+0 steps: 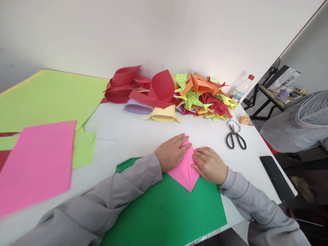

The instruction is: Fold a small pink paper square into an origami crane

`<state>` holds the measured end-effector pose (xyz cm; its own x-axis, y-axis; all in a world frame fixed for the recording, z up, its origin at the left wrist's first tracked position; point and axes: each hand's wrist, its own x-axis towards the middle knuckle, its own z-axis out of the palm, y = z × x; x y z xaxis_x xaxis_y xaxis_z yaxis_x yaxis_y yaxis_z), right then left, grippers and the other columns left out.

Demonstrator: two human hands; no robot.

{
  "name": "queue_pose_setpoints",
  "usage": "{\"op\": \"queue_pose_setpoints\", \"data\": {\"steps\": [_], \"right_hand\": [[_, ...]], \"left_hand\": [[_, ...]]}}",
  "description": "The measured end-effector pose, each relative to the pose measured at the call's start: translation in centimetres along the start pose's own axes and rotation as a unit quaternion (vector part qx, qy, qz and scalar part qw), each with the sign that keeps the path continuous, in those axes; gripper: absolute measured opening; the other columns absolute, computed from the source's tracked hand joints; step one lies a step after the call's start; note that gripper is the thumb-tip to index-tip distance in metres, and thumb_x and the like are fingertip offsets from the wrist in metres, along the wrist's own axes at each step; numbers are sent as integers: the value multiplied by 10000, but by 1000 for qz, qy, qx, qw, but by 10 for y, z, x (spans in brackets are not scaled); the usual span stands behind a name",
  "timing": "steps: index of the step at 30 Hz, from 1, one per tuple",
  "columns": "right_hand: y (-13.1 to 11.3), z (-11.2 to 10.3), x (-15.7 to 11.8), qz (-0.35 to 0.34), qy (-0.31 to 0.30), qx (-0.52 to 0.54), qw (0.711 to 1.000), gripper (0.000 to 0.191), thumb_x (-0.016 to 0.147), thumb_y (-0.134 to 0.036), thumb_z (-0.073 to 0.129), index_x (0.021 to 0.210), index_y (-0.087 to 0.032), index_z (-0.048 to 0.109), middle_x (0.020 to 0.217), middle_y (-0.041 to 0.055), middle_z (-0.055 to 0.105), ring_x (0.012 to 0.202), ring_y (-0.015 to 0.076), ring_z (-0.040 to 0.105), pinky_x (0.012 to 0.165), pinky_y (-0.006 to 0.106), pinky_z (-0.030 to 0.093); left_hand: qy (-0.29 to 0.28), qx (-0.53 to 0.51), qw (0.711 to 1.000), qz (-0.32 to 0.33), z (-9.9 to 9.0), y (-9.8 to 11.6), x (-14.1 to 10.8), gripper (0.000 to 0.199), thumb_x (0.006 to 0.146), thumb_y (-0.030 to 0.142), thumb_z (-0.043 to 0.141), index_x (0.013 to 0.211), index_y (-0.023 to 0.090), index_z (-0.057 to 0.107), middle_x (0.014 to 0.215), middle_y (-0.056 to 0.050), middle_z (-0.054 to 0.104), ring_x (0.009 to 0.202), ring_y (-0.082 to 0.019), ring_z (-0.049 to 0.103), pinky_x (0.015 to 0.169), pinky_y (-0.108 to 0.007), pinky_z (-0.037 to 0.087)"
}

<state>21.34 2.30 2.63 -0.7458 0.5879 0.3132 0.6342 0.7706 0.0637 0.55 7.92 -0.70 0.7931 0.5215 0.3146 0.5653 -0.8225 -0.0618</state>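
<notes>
A folded pink paper [189,171], kite-shaped with a crease down its middle, lies on a large green sheet [164,208] on the white table. My left hand [172,153] rests flat across its upper left side, fingers stretched out and pressing it down. On the opposite edge, my right hand [208,164] has its fingers curled, with the fingertips and thumb gripping the right fold. The paper's lower tip points towards me and shows fully. Its left and right edges are partly covered by my hands.
Black-handled scissors [235,136], a wrapped snack [244,119] and a black phone-like slab [277,177] lie to the right. Folded colourful paper shapes [197,95] pile along the wall beside a bottle [242,89]. Pink [41,164] and lime sheets [56,95] lie left. A person in grey [289,119] is at right.
</notes>
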Motion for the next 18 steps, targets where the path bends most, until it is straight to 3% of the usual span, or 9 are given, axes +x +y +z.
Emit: {"op": "queue_pose_setpoints", "data": {"steps": [8,11,14,16,18], "right_hand": [[-6,-4,-1,-10,13,7,1000,268,938,-241,468,1006,-55,649,955,178,694,981,269,571,903,426,485],[-5,-5,3,-4,10,9,1000,248,944,-236,462,969,-80,653,868,148,697,929,254,583,901,420,473],[0,-4,12,21,14,12,1000,274,955,-256,447,1045,-82,639,808,117,699,885,246,590,871,415,470],[3,-1,20,40,11,0,999,357,951,-328,459,1124,-54,611,951,161,700,1003,275,569,887,424,462],[6,3,24,40,9,-7,999,379,959,-364,442,1032,-50,642,950,172,696,991,272,573,879,404,466]], "left_hand": [[-24,19,998,-50,-16,7,4,455,915,267,410,1294,58,551,1374,-182,521,1320,-393,395,1070,-520,359],[-31,24,998,-55,-18,8,5,468,913,287,412,1298,57,542,1372,-201,514,1315,-379,409,1069,-515,355],[-26,18,998,-48,-13,6,4,457,912,278,404,1290,61,543,1376,-207,505,1320,-354,409,1074,-505,349],[-12,16,999,-51,-10,4,3,447,907,275,408,1282,79,549,1382,-198,500,1323,-345,405,1071,-501,350],[5,17,998,-54,-9,3,2,436,898,279,420,1268,96,562,1376,-186,507,1314,-340,412,1073,-499,346]]}}
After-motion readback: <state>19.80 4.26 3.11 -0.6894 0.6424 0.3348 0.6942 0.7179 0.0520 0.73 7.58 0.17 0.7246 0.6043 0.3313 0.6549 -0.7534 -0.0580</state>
